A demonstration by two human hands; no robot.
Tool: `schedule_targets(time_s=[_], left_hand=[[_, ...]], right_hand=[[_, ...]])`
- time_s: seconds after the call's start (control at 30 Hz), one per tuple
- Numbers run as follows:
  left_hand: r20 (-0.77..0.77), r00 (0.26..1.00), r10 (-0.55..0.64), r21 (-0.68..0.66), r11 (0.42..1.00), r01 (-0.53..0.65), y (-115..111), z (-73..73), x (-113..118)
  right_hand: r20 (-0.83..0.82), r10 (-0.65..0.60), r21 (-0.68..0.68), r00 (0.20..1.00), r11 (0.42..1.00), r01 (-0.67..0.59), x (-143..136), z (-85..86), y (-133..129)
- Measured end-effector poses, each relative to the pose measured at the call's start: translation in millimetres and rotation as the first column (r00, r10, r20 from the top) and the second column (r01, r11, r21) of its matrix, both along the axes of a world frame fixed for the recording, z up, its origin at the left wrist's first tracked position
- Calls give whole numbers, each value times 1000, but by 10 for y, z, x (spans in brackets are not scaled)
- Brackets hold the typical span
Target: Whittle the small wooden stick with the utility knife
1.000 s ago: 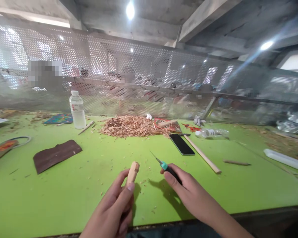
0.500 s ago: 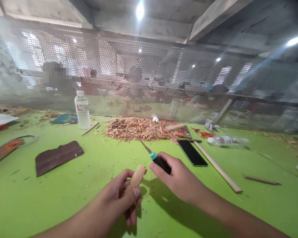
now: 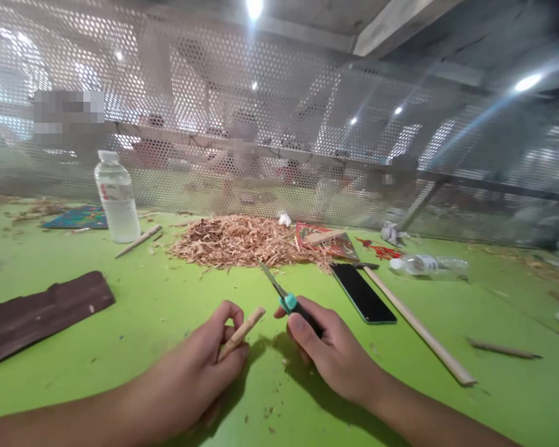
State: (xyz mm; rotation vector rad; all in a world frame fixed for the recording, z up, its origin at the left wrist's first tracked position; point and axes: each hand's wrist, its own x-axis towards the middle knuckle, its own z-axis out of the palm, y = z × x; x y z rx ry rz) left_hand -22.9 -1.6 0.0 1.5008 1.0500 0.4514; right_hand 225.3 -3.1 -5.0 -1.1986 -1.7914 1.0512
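Observation:
My left hand [image 3: 214, 363] is closed around a small pale piece of wood [image 3: 242, 332], which now shows its narrow edge and points up to the right. My right hand [image 3: 328, 347] grips a carving knife [image 3: 289, 303] by its black handle with a turquoise collar. The slim blade slants up and to the left, beyond the tip of the wood and apart from it. Both hands hover over the green table [image 3: 168, 310]. Ahead of them lies a heap of wood shavings [image 3: 246, 239].
A water bottle [image 3: 117, 198] stands at the left near a pointed stick [image 3: 137, 242] and brown sheet [image 3: 51, 310]. To the right are a phone [image 3: 366, 292], a hammer [image 3: 414, 323], a lying bottle [image 3: 428, 266] and a pencil [image 3: 503, 349]. A perforated screen [image 3: 279, 136] runs behind.
The wood has turned in my left hand from its broad face to its narrow edge. The knife has rolled, showing its blade flatter. My view has moved slightly, shifting the left-side things leftward.

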Motion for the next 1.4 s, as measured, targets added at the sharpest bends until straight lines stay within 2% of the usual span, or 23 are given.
schedule_targets(time_s=[0.13,0.33,0.5,0.6,0.73,0.87,1.0,1.2,1.4], left_hand=[[51,998,44,-47,998,-41,17,-69,-6],[42,997,66,-48,997,-64,19,-69,22],[60,995,84,-49,995,-81,-1,-98,26],[56,997,48,-73,996,-44,19,-68,35],[88,995,-40,-188,981,56,79,21,33],[148,988,-48,-232,969,82,119,65,9],[153,986,-63,-229,968,97,122,31,13],[263,965,-15,-249,965,83,88,-48,62],[253,966,-42,-219,971,100,74,-25,65]], right_hand=[[-72,-12,-58,997,998,8,6,21,-23],[-83,-77,-141,994,988,65,-3,68,-40],[-89,-79,-135,993,989,67,-14,85,-49],[-83,-54,-119,995,992,43,5,69,-44],[-91,-19,-105,996,994,9,54,25,-27],[-89,0,-96,996,995,-9,74,23,-31],[-81,7,-129,997,991,-17,61,58,-57],[-73,16,-195,997,980,-30,51,48,-90],[-76,2,-204,997,979,-17,36,42,-87]])
